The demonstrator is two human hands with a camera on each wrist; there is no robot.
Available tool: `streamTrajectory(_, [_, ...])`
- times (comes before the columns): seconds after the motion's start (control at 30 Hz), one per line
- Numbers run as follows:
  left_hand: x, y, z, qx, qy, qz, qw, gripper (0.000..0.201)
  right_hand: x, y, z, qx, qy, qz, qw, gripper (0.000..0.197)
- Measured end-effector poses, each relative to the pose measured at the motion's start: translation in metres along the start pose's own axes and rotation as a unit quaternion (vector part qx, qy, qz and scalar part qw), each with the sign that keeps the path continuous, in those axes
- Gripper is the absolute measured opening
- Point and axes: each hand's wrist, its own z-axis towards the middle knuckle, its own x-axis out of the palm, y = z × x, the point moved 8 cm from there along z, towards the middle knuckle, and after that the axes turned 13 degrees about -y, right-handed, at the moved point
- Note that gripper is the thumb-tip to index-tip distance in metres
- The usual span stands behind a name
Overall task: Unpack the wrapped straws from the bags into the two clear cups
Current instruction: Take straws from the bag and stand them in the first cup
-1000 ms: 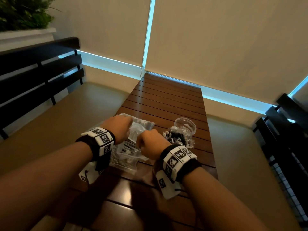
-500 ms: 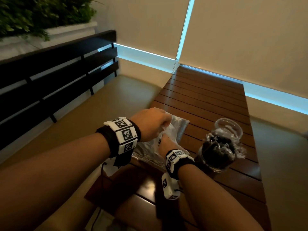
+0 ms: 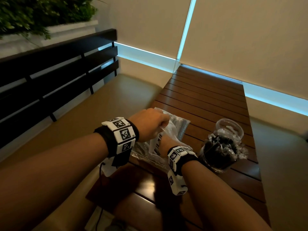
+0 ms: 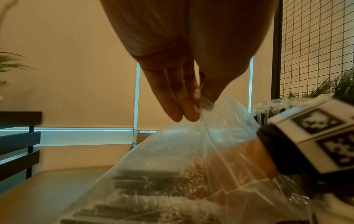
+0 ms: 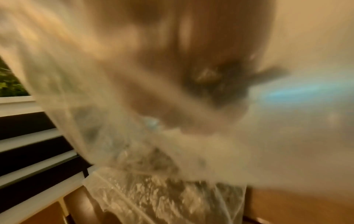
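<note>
On the worktop (image 3: 208, 100), left hand (image 4: 184, 97) pinches the bag (image 4: 172, 174) mouth; right hand (image 3: 164, 141), inside it, grip indiscernible. Thin, slippery film; light wrapped straws (image 4: 145, 180) are best gathered mid-length.

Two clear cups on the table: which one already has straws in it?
The nearer cup, beside the right wrist, is packed with dark wrapped straws. The cup behind it looks empty, only its rim showing.

- A café or lounge seating nook, by the look of it: a slatted wooden table (image 3: 208, 104) between tan cushioned benches (image 3: 106, 100).
- Dark slatted bench backs (image 3: 55, 69), a planter of greenery (image 3: 41, 15) (behind the left bench), drawn roller blinds (image 3: 250, 34).
</note>
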Motion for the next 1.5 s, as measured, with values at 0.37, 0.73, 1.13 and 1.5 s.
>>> streamTrajectory(0.37, [0.005, 0.002, 0.021, -0.117, -0.062, -0.028, 0.991, 0.016, -0.118, -0.010, -0.070, -0.073, -0.019, -0.085, 0.994, 0.023])
streamTrajectory(0.73, [0.032, -0.037, 0.023, -0.176, 0.051, 0.059, 0.981, 0.019, -0.222, -0.107, -0.167, -0.044, 0.010, -0.176, 0.983, 0.025])
streamTrajectory(1.13, [-0.015, -0.131, 0.035, -0.136, 0.040, -0.406, 0.903, 0.029, -0.213, -0.100, -0.168, -0.047, -0.220, 0.183, 0.957, 0.014])
streamTrajectory(1.5, [-0.056, -0.104, 0.052, -0.245, -0.199, -0.479, 0.819, 0.035, -0.202, -0.067, -0.157, -0.131, -0.242, 0.244, 0.930, 0.040])
